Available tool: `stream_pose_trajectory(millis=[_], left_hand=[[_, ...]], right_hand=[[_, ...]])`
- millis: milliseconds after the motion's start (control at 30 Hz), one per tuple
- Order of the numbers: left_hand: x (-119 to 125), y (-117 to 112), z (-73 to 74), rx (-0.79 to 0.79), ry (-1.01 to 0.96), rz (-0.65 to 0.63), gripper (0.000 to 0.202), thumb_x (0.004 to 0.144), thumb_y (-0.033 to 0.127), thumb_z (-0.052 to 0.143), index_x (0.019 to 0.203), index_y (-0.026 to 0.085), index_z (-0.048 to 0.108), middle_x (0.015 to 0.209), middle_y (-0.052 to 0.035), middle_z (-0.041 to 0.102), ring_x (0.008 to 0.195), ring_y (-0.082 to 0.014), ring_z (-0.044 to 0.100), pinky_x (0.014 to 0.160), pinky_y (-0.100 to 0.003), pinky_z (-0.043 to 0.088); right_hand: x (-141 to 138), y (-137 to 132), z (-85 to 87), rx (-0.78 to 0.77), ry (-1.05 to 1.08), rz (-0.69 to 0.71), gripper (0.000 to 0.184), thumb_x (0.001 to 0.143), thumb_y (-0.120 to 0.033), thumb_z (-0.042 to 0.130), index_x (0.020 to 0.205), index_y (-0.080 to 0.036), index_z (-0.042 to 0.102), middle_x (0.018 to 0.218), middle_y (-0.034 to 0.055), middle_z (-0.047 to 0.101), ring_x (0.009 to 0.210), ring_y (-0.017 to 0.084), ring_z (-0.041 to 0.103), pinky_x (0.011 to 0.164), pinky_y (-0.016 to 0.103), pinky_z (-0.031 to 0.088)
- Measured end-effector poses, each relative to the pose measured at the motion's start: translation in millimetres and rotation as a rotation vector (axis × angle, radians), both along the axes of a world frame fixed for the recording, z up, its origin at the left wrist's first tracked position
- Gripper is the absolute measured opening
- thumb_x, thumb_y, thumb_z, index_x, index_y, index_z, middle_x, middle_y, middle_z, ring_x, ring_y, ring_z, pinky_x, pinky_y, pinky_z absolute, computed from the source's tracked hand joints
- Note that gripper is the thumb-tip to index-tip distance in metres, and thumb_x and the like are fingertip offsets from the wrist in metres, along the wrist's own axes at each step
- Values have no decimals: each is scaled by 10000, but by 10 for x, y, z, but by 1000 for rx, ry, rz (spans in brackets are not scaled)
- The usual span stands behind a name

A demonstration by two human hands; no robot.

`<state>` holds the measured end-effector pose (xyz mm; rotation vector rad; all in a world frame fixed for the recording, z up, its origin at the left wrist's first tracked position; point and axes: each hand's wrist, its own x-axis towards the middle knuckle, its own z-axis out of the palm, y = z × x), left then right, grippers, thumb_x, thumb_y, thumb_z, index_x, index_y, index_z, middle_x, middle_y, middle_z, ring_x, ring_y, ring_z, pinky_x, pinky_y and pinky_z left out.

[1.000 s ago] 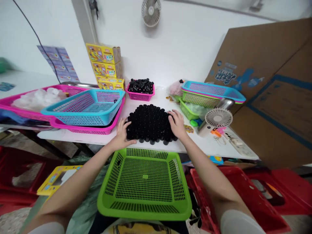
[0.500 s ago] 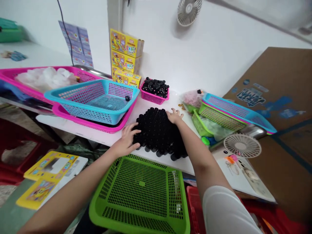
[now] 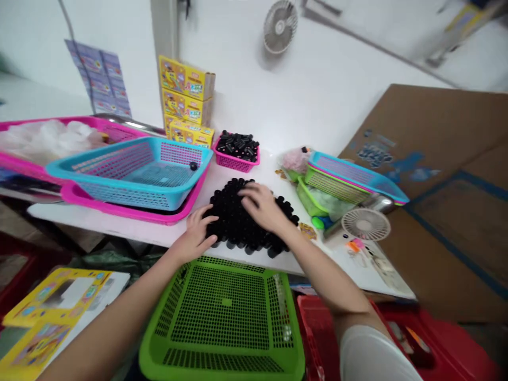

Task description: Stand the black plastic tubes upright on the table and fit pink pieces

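Observation:
A dense cluster of small black cylinders (image 3: 234,222) stands upright on the white table, packed side by side. My left hand (image 3: 194,233) rests against the cluster's left edge, fingers spread and touching the outer pieces. Over the top of the cluster reaches my right hand (image 3: 260,206), somewhat blurred, its fingers apart; whether it touches the pieces I cannot tell. Directly in front of the table edge lies a green mesh basket (image 3: 226,317), with a small clear item at its right side.
A blue basket (image 3: 159,198) holding one black piece sits in a pink basket (image 3: 119,209) on the left. Behind are yellow boxes (image 3: 184,106) and a small pink basket (image 3: 238,164) of loose black cylinders. Stacked baskets (image 3: 349,182) and a fan (image 3: 365,224) stand right.
My right hand has moved from the cluster's far right edge inward, over its top. My left hand stays at the left edge. The camera view has turned slightly right.

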<state>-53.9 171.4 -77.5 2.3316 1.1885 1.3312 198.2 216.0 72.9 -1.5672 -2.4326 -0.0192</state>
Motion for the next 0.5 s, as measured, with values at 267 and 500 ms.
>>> stream_pose_trajectory(millis=[267,500], left_hand=[[-69,87,-158,194,-45,-52,305,959,373,617,1252,374,530,1559,-92,477,1386,-378,552,1115,-706,488],[-105,160,-119,294,-200,7,391,847,305,684,1153,482,516,1388,56,531,1255,-328,613,1065,-706,543]], right_hand=[[810,-2372,-1006,-550,-355,542,365,923,-412,761,1246,-243,758,1014,40,836,894,235,778,807,339,569],[1384,-3254,-1553,-242,-164,126,73,945,-191,707,970,-239,757,845,0,799,903,189,745,1212,402,445]])
